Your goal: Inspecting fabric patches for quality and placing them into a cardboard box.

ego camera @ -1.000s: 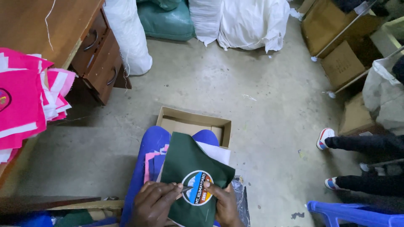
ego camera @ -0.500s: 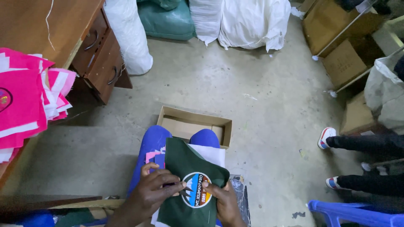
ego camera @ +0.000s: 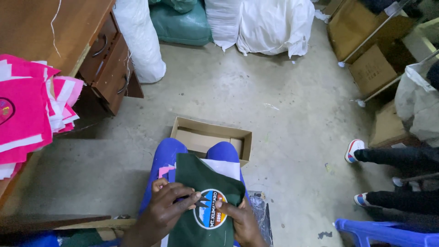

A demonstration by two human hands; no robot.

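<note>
Across the near lap lies the dark green fabric piece (ego camera: 201,183), spread flat for handling. Left hand (ego camera: 171,203) presses it with fingers splayed, gripping nothing; right hand (ego camera: 238,215) pinches the round emblem patch (ego camera: 209,209), steadying it.

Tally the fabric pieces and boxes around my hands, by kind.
Dark green fabric piece with round patch, under left hand and right hand: 1
White piece beneath it: 1
Open cardboard box at the knees: 1
Pink fabric stack: 1
Total: 4
</note>
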